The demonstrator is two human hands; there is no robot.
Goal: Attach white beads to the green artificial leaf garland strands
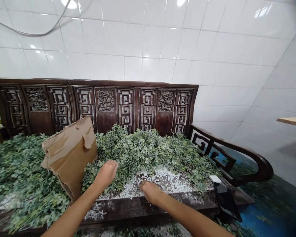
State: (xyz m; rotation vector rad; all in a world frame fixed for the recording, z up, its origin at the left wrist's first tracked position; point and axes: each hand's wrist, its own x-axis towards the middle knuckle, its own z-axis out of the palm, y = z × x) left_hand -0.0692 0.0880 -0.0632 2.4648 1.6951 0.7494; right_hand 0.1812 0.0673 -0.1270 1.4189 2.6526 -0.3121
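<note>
My left hand (108,173) is closed in front of a heap of green artificial sprigs (140,148). Something small and pale shows at its fingertips, too small to name. Lower and further right, my right hand (151,192) is pinched shut over a scatter of small white pieces (169,181) along the front of the wooden bench seat. Whatever lies between those fingers is hidden. Greenery surrounds both hands at the back.
A torn cardboard sheet (74,154) stands upright among the sprigs, left of my hands. Behind rises the bench's carved dark backrest (106,117); its curved armrest (259,164) is at right. A black phone (227,200) and white block (215,179) lie at the front right corner.
</note>
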